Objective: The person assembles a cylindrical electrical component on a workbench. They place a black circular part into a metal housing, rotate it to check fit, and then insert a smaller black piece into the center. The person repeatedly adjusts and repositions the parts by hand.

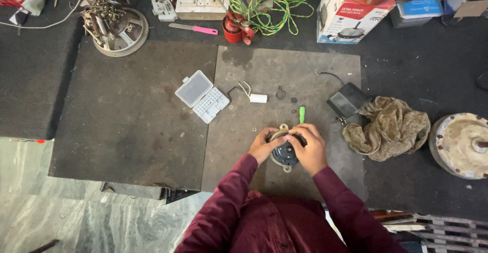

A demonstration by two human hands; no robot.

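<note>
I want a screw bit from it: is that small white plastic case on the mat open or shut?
Open. The white plastic case lies flat on the mat, its lid swung back beside the compartmented tray. Whether bits remain inside, cannot tell.

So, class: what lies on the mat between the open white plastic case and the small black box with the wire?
In the head view, a small white cylinder with wire leads lies between the white case and the black box, with a small metal ring beside it.

A white and red cardboard box point(344, 10), printed with a picture of a cooking pot, stands at the far edge of the table, right of the green-yellow wire coil point(259, 4). Just to its right lies a blue and white package point(419, 5), with a brown carton point(470, 6) at the corner. An open white plastic case point(202, 96) lies mid-table.
</note>
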